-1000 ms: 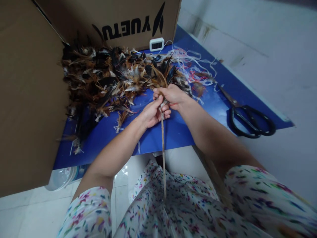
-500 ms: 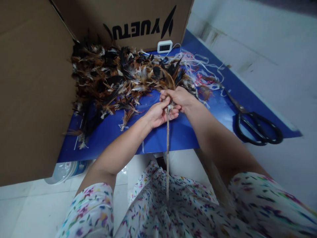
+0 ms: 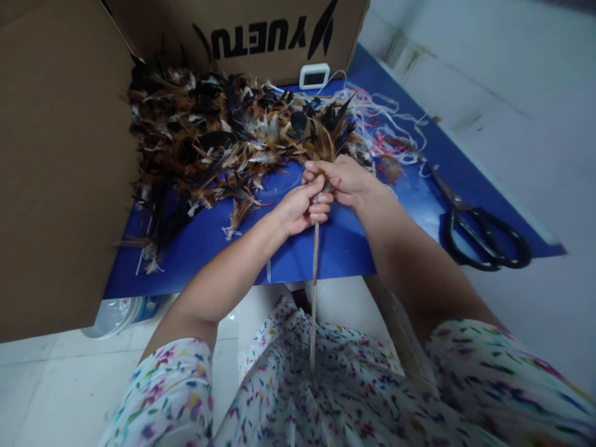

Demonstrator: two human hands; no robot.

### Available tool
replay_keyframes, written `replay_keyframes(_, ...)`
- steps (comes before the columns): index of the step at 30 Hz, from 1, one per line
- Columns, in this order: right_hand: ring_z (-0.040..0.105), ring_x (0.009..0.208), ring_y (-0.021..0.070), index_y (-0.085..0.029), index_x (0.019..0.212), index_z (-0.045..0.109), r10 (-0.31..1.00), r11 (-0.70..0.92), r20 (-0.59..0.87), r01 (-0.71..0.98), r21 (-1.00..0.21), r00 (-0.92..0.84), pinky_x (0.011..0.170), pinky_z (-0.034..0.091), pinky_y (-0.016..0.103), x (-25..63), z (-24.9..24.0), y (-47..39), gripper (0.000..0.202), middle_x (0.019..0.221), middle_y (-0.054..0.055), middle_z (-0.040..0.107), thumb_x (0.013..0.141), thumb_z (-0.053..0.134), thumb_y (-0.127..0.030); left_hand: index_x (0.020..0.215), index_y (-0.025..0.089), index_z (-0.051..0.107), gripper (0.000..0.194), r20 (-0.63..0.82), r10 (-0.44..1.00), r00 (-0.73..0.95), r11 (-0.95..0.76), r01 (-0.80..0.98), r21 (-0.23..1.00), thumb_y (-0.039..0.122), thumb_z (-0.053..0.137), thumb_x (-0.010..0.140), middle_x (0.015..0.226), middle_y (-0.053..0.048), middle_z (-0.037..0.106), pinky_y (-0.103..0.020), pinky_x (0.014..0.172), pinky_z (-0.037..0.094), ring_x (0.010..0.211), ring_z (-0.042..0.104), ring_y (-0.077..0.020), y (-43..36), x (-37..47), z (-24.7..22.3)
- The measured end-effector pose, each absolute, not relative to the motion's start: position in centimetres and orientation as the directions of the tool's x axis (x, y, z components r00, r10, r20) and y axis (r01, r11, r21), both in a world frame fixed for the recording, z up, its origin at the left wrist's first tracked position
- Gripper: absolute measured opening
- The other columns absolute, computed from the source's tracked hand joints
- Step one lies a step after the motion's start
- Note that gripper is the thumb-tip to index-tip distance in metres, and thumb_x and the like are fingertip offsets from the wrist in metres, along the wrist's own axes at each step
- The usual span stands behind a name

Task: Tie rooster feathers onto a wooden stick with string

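A thin stick [image 3: 315, 279] runs from my lap up into my hands, with a tuft of brown and black feathers [image 3: 321, 141] at its far end. My left hand [image 3: 305, 208] is closed round the stick just below the tuft, fingers wrapped over it. Close against it, my right hand [image 3: 344, 179] pinches the base of the feathers between thumb and fingers. What lies under the fingertips is hidden. Beyond both hands, a heap of loose feathers [image 3: 200, 143] spreads over the blue table [image 3: 251, 264].
Black-handled scissors [image 3: 484, 233] lie at the right. White and pink strings [image 3: 386, 121] are tangled behind my right hand, near a small white digital display [image 3: 314, 76]. Cardboard boxes [image 3: 60, 161] wall off the left and back. Below the table edge sits a clear tub [image 3: 112, 316].
My left fingers have curled round the stick, covering the whitish feather base that showed before. My right hand stays at the tuft. The view has shifted slightly.
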State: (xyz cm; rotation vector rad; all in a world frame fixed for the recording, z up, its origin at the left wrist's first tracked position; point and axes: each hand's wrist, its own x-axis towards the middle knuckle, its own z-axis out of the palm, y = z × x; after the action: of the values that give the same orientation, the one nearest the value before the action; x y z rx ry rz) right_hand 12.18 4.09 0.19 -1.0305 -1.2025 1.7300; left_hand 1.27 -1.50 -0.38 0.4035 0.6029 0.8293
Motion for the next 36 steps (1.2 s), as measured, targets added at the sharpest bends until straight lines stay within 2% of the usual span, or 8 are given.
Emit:
replay_keyframes(5,0.057,0.056,0.0076,-0.015,0.057,0.054,0.915,-0.272,-0.222,-0.108,-0.956,-0.336,0.056,0.049,0.018,12.0,0.6,3.9,0.029,0.055,0.000,0.056,0.084,0.064,-0.012,0.075,0.016,0.047,0.029,-0.357,0.790,0.498,0.608,-0.568,0.554,0.034,0.049,0.098,0.057,0.008,0.034,-0.012,0.035,0.023,0.036,0.028,-0.0017,-1.6,1.5,-0.3)
replay_keyframes(9,0.056,0.054,0.0081,-0.015,0.058,0.053,0.927,-0.260,-0.222,-0.092,-0.961,-0.302,0.054,0.049,0.018,11.9,0.8,3.9,0.028,0.055,0.000,0.057,0.082,0.068,-0.014,0.076,0.017,0.048,0.027,-0.339,0.803,0.491,0.591,-0.576,0.565,0.034,0.054,0.096,0.057,0.008,0.037,-0.013,0.038,0.032,0.038,0.034,-0.0031,-1.7,1.6,-0.6)
replay_keyframes(14,0.047,0.041,0.0059,-0.015,0.058,0.056,0.895,-0.302,-0.270,-0.036,-0.953,-0.355,0.038,0.037,0.017,12.2,1.5,3.5,0.030,0.052,0.001,0.058,0.085,0.066,-0.020,0.082,0.013,0.057,0.028,-0.342,0.812,0.473,0.574,-0.543,0.613,0.031,0.046,0.099,0.063,0.000,0.059,-0.021,0.055,0.053,0.049,0.056,-0.0078,-1.7,1.5,-0.5)
replay_keyframes(19,0.040,0.036,0.0043,-0.015,0.056,0.058,0.885,-0.304,-0.272,-0.025,-0.952,-0.377,0.034,0.033,0.017,12.5,1.5,3.7,0.031,0.049,0.000,0.056,0.085,0.068,-0.022,0.085,0.009,0.062,0.036,-0.365,0.818,0.444,0.571,-0.552,0.607,0.022,0.033,0.102,0.072,-0.007,0.069,-0.027,0.068,0.059,0.059,0.066,-0.0113,-1.5,1.3,-0.3)
replay_keyframes(22,0.044,0.039,0.0055,-0.014,0.057,0.060,0.879,-0.279,-0.228,-0.065,-0.958,-0.420,0.034,0.034,0.017,12.6,0.9,4.2,0.030,0.052,0.001,0.058,0.084,0.070,-0.023,0.080,0.010,0.060,0.036,-0.357,0.816,0.454,0.574,-0.568,0.589,0.022,0.034,0.102,0.071,-0.007,0.067,-0.021,0.057,0.054,0.050,0.059,-0.0079,-1.4,1.3,-0.3)
replay_keyframes(26,0.049,0.045,0.0072,-0.013,0.056,0.060,0.872,-0.304,-0.229,-0.111,-0.946,-0.433,0.039,0.040,0.018,12.6,0.5,4.3,0.029,0.055,0.002,0.058,0.083,0.069,-0.020,0.073,0.014,0.050,0.033,-0.300,0.803,0.515,0.590,-0.615,0.524,0.024,0.038,0.102,0.060,0.002,0.050,-0.013,0.041,0.035,0.039,0.038,-0.0025,-1.6,1.2,-0.1)
replay_keyframes(30,0.054,0.054,0.0084,-0.013,0.055,0.059,0.875,-0.309,-0.212,-0.164,-0.937,-0.436,0.053,0.049,0.020,12.5,0.4,4.3,0.029,0.057,0.001,0.058,0.081,0.070,-0.016,0.071,0.016,0.044,0.032,-0.320,0.787,0.528,0.612,-0.600,0.515,0.027,0.042,0.101,0.057,0.006,0.036,-0.013,0.038,0.026,0.037,0.029,-0.0025,-1.7,1.2,0.0)
replay_keyframes(36,0.051,0.050,0.0073,-0.014,0.053,0.056,0.897,-0.296,-0.231,-0.122,-0.947,-0.377,0.051,0.044,0.019,12.0,0.7,4.0,0.031,0.054,0.000,0.056,0.081,0.069,-0.015,0.070,0.017,0.039,0.030,-0.401,0.790,0.465,0.613,-0.630,0.477,0.025,0.052,0.097,0.058,0.008,0.029,-0.011,0.035,0.017,0.037,0.022,-0.0016,-1.6,1.6,0.2)
